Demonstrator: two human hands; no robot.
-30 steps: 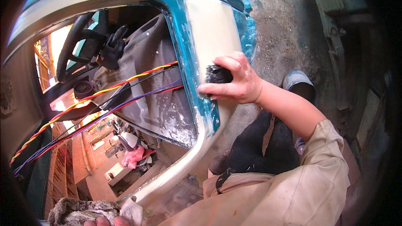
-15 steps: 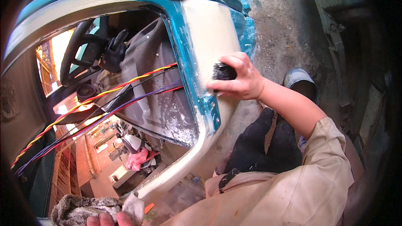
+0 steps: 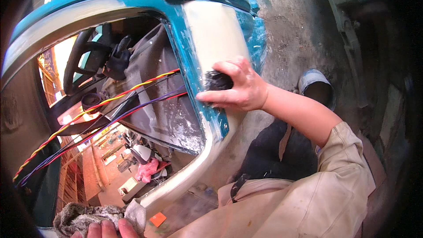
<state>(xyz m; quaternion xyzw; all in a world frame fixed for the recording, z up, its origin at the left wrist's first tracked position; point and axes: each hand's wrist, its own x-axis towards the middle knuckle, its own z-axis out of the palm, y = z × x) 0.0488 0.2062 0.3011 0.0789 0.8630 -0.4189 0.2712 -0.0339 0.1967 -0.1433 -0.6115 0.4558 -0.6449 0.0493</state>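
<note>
My right hand (image 3: 246, 89) curls thumb and fingers around a black palm-sized pad (image 3: 219, 80), probably a sanding pad. It presses the pad to the lower end of a cream filler patch (image 3: 216, 31) on the teal vehicle body (image 3: 181, 39), beside the window opening. At the bottom left, the fingertips of my left hand (image 3: 105, 230) rest bent on a grey, dirty rag (image 3: 86, 218) by the cream-coated frame (image 3: 185, 172). The rest of that hand is out of view.
Yellow-red, purple and red wires (image 3: 128, 99) stretch across the window opening. Inside are a steering wheel (image 3: 72, 64) and a dusty dark panel (image 3: 163, 110). An orange square (image 3: 157, 219) lies below the frame. A metal bucket-like thing (image 3: 315, 79) stands on the floor at right.
My right hand has slid the black pad slightly left and down, toward the edge of the window opening. The left fingertips have shifted a little on the rag.
</note>
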